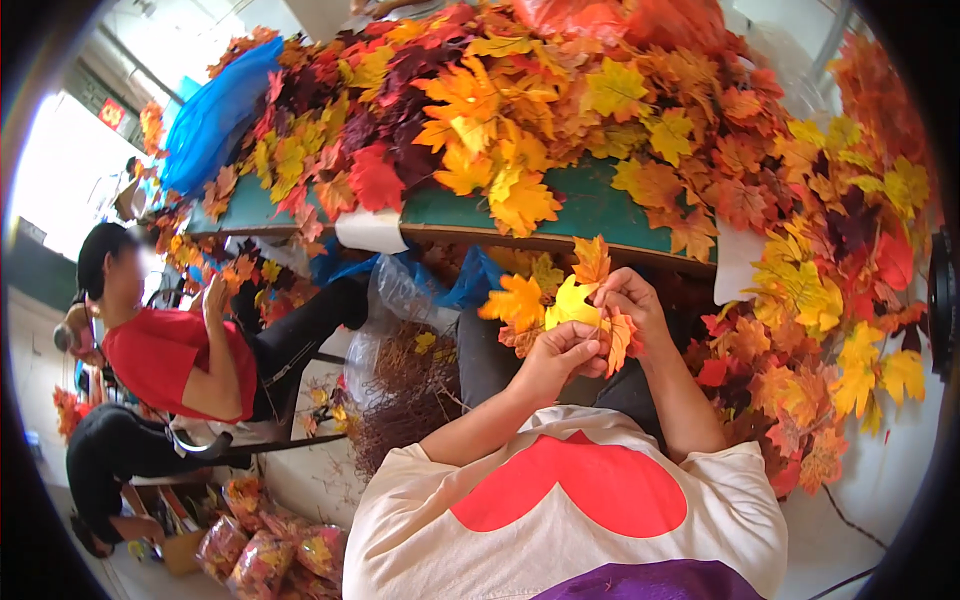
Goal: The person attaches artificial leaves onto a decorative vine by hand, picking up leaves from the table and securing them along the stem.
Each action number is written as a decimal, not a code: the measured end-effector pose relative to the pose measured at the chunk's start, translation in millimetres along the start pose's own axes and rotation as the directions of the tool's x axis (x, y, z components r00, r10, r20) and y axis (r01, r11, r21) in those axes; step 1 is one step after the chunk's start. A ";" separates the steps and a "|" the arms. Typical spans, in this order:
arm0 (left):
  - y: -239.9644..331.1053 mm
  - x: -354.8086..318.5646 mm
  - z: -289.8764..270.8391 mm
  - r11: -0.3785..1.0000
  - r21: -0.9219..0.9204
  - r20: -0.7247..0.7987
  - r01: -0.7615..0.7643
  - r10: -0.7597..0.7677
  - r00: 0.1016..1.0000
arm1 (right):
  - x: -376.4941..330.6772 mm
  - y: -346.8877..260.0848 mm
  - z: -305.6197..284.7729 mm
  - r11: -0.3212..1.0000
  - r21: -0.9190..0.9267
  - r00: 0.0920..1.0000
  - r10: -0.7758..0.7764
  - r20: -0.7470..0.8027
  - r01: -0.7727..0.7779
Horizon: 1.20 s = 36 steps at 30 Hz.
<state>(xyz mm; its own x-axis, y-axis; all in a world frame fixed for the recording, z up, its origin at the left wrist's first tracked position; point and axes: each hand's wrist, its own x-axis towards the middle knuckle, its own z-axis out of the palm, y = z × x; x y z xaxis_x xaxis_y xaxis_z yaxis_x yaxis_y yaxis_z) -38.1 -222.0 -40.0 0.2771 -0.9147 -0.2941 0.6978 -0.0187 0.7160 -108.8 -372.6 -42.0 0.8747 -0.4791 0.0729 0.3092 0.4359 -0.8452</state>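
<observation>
Above my lap, both hands are close together on a small spray of artificial maple leaves (572,303) in yellow and orange. My left hand (560,357) pinches the lower part of the spray, thumb against fingers. Just above and to its right, my right hand (632,301) has its fingers closed at the leaves' edge. The stem between the fingertips is hidden. Orange leaves stick out on the left, above and below the hands, around a bright yellow one in the middle.
A green table (590,205) ahead carries a heap of artificial leaves (480,120), spilling down its right side. A clear bag of thin brown stems (400,390) stands left of my legs. A person in a red shirt (180,355) sits at left. Bagged leaves (265,560) lie on the floor.
</observation>
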 end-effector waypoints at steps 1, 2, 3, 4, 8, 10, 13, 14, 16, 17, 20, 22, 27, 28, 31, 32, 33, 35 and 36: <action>2.3 -0.2 -1.2 1.000 -0.004 -0.016 -0.014 0.014 1.000 | 3.0 1.2 -0.3 1.000 0.003 1.000 0.010 0.019 -0.010; 6.8 1.3 -2.8 0.985 -0.160 0.028 0.063 -0.059 0.998 | 6.3 0.6 0.8 1.000 0.018 1.000 0.001 -0.002 -0.001; 11.5 1.1 -4.9 0.941 -0.308 0.086 0.144 -0.123 0.989 | 8.8 1.0 1.5 0.999 0.033 1.000 -0.008 -0.025 0.009; 18.5 -2.1 -4.4 0.895 -0.403 0.098 0.192 -0.166 0.981 | 12.3 3.3 -1.0 1.000 0.001 1.000 -0.025 0.006 0.025; 26.4 -9.8 7.6 0.733 -0.628 0.204 0.262 -0.169 0.964 | 21.9 11.6 -3.3 0.980 0.183 0.993 0.060 0.105 -0.079; 22.0 -6.4 4.6 0.827 -0.539 0.165 0.159 -0.081 0.983 | 25.2 15.4 1.8 0.962 0.202 0.970 0.146 0.192 -0.185; 28.9 -2.4 9.1 0.914 -0.406 0.094 0.011 0.030 0.995 | 32.1 20.9 13.1 0.963 0.147 0.955 0.189 0.227 -0.226; 30.0 -1.9 9.9 0.944 -0.321 0.038 -0.079 0.096 0.995 | 35.2 20.9 16.1 0.970 0.094 0.946 0.192 0.261 -0.223; 31.8 -0.2 6.4 0.963 -0.197 -0.052 -0.186 0.179 0.982 | 43.9 11.7 26.2 0.979 -0.061 0.934 0.203 0.296 -0.193; 31.3 0.5 3.8 0.963 -0.193 -0.044 -0.188 0.183 0.982 | 51.3 2.1 29.3 0.981 -0.064 0.935 0.195 0.296 -0.184; 28.0 2.6 -1.3 0.950 -0.217 -0.163 -0.227 0.194 0.967 | 82.1 -31.4 32.9 0.761 -0.647 0.953 0.158 0.260 0.051; 34.6 0.8 2.8 0.947 -0.232 -0.165 -0.224 0.189 0.968 | 106.0 -59.4 45.1 0.646 -0.731 0.969 -0.057 0.241 0.220; 37.2 3.4 6.1 0.935 -0.285 -0.038 -0.208 0.206 0.978 | 202.1 -115.8 78.4 0.257 -0.865 0.832 -0.485 0.271 0.432; 38.3 3.1 6.9 0.940 -0.294 0.001 -0.175 0.183 0.983 | 229.9 -121.4 79.4 0.146 -0.880 0.768 -0.566 0.300 0.452; 38.5 6.7 8.0 0.926 -0.367 0.110 -0.091 0.141 0.984 | 314.7 -141.5 67.3 0.066 -0.927 0.756 -0.602 0.258 0.369; 38.5 7.1 8.4 0.913 -0.405 0.113 -0.056 0.110 0.987 | 341.6 -146.6 62.2 -0.075 -0.965 0.780 -0.573 0.249 0.253; 39.4 7.6 6.8 0.891 -0.453 0.141 -0.021 0.094 0.986 | 354.9 -146.1 67.1 -0.216 -0.967 0.806 -0.543 0.236 0.138; 43.0 6.8 5.9 0.852 -0.522 0.182 0.047 0.057 0.982 | 373.1 -138.9 69.7 -0.348 -0.937 0.858 -0.490 0.155 -0.029; 42.6 6.8 4.0 0.842 -0.536 0.181 0.060 0.045 0.982 | 379.3 -134.1 73.2 -0.480 -0.858 0.898 -0.437 0.053 -0.183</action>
<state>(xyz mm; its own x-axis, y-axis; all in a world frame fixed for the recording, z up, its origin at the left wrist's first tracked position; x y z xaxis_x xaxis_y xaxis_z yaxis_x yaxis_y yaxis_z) -9.1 -230.6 -8.9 0.1841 -0.9725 -0.1423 0.9584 0.1456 0.2454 208.8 -557.0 137.8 0.6703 -0.5799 0.4631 -0.6283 -0.7755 -0.0616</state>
